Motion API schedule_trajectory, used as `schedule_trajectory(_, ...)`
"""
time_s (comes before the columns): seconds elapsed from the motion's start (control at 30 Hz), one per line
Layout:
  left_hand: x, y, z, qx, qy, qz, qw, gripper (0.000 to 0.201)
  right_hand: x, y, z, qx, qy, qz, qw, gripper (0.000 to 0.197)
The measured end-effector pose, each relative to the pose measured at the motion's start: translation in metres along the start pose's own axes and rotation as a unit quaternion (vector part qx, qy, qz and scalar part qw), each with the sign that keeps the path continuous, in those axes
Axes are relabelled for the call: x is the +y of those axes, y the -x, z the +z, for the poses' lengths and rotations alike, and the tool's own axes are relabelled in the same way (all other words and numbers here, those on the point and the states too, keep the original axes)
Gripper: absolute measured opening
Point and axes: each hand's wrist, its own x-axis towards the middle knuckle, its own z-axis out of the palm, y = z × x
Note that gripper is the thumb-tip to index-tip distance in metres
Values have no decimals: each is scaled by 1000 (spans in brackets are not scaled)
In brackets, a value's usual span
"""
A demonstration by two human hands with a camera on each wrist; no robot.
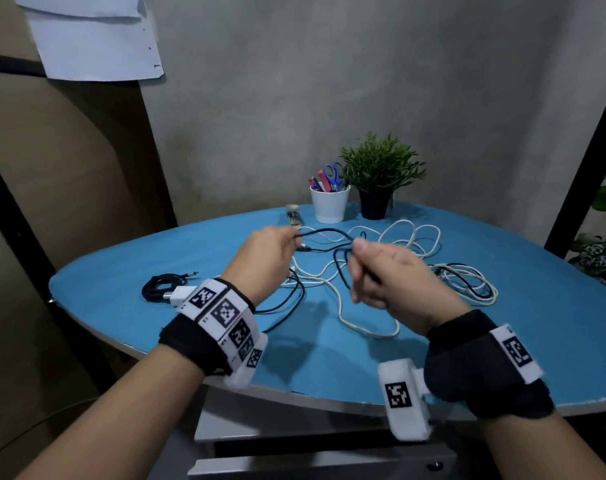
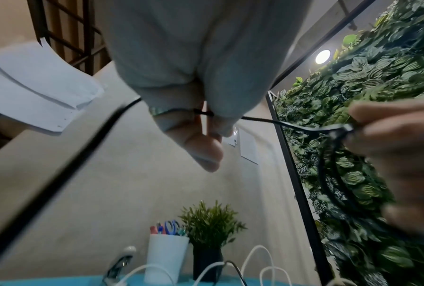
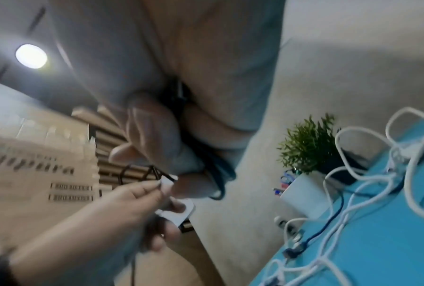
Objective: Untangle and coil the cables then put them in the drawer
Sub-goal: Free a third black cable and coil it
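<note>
A thin black cable point(image 1: 324, 251) stretches between my two hands above the blue table point(image 1: 537, 323). My left hand point(image 1: 293, 239) pinches one end of it between thumb and finger, as the left wrist view shows point(image 2: 206, 120). My right hand point(image 1: 358, 251) grips several loops of the same cable point(image 3: 181, 108). Below the hands, white cables point(image 1: 412, 237) lie tangled with more black cable. A black cable point(image 1: 159, 287), coiled, lies with a white adapter at the table's left. A grey drawer unit point(image 1: 294, 469) sits under the near edge.
A white cup point(image 1: 329, 206) with scissors and pens and a potted plant point(image 1: 377, 174) stand at the back of the table. A small object point(image 1: 293, 214) lies left of the cup. A black frame point(image 1: 585, 161) and a leafy wall stand to the right.
</note>
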Motion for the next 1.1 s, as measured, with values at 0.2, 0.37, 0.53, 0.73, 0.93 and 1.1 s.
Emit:
schedule_trajectory(0.2, 22, 34, 26, -196, -32, 12, 980, 18, -20, -7, -4, 98, -240, -39, 965, 37)
schedule_trajectory(0.37, 28, 49, 27, -324, -42, 38, 944, 14, -6, -15, -8, 193, -185, -76, 961, 29)
schedule_trajectory(0.53, 22, 42, 5, -294, -51, 42, 954, 13, 13, -13, -14, 174, 288, -59, 940, 23)
schedule_trajectory(0.73, 29, 15, -27, -39, -2, 108, 993, 7, 16, -8, -3, 83, 297, 23, 951, 32)
schedule_trajectory(0.93, 19, -8, -38, 28, 20, 106, 994, 10, 0, 0, 2, -1, 97, 45, 994, 47)
schedule_trajectory(1.1, 11, 4, -9, -87, 11, 27, 996, 18, -19, 2, -3, 54, -146, -7, 988, 43)
